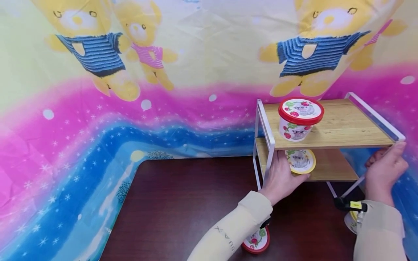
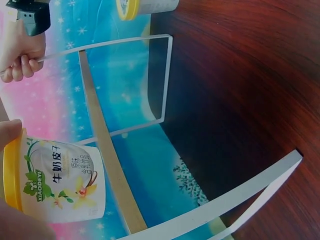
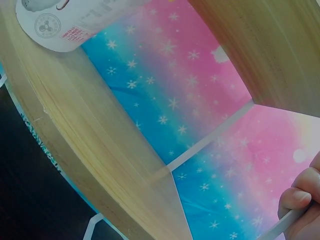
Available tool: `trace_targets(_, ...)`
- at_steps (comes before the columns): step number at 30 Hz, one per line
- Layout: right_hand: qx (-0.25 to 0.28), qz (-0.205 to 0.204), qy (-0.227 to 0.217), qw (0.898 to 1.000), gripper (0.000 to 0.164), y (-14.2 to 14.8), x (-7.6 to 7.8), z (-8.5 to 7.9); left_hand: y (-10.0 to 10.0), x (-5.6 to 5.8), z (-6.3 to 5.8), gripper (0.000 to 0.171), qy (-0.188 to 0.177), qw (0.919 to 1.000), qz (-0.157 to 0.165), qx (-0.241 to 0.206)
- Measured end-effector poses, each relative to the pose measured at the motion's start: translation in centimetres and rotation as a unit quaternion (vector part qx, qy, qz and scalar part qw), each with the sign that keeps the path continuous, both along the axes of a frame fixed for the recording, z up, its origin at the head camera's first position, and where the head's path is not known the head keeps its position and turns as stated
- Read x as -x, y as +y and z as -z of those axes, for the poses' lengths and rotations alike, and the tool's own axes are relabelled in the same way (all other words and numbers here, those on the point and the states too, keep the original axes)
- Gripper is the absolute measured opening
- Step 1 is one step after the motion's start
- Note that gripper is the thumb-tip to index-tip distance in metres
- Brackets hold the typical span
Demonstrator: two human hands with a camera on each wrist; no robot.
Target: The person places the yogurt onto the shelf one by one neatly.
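Observation:
A two-tier wooden shelf rack point(image 1: 346, 123) with a white metal frame stands at the right in the head view. My left hand point(image 1: 282, 175) reaches in under the top board and grips a yellow-lidded paper tub point(image 1: 302, 162) at the lower board. In the left wrist view the tub's printed side point(image 2: 65, 180) shows, with fingers at its lid. My right hand point(image 1: 386, 170) is curled round the rack's right frame bar; its fingers point(image 3: 297, 197) appear at the edge of the right wrist view. On the top board sits a red-lidded tub point(image 1: 300, 119).
Below my left forearm, another red-lidded tub point(image 1: 258, 241) stands on the dark wooden table point(image 1: 179, 203). A second yellow-lidded tub point(image 1: 351, 221) is partly hidden by my right wrist. Behind the table hangs a cloth point(image 1: 196, 65) printed with bears.

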State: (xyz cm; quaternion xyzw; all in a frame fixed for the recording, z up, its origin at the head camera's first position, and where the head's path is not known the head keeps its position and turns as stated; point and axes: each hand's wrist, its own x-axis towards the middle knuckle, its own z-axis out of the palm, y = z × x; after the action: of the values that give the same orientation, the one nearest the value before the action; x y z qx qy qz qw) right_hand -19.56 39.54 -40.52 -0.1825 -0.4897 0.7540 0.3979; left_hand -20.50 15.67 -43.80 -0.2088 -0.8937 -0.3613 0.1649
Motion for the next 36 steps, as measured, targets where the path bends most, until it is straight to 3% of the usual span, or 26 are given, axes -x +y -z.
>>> trace_targets(7, -0.016, 0.007, -0.010, 1.000, 0.058, 0.01, -0.07, 0.17, 0.32, 0.40, -0.09, 0.110, -0.019, 0.9995, -0.010, -0.023)
trace_targets(14, -0.008, 0.003, 0.001, 1.000, 0.058, 0.18, 0.09, 0.21, 0.11, 0.53, -0.03, 0.101, -0.037, 0.9950, 0.018, -0.091)
trace_targets(21, -0.008, -0.001, 0.002, 1.000, 0.059, 0.04, 0.09, 0.13, 0.11, 0.65, 0.23, 0.095, -0.054, 0.9908, 0.018, -0.123)
trace_targets(36, -0.008, 0.006, -0.002, 1.000, 0.058, 0.13, 0.28, 0.45, 0.41, 0.59, 0.40, 0.098, -0.087, 0.9878, -0.016, -0.127)
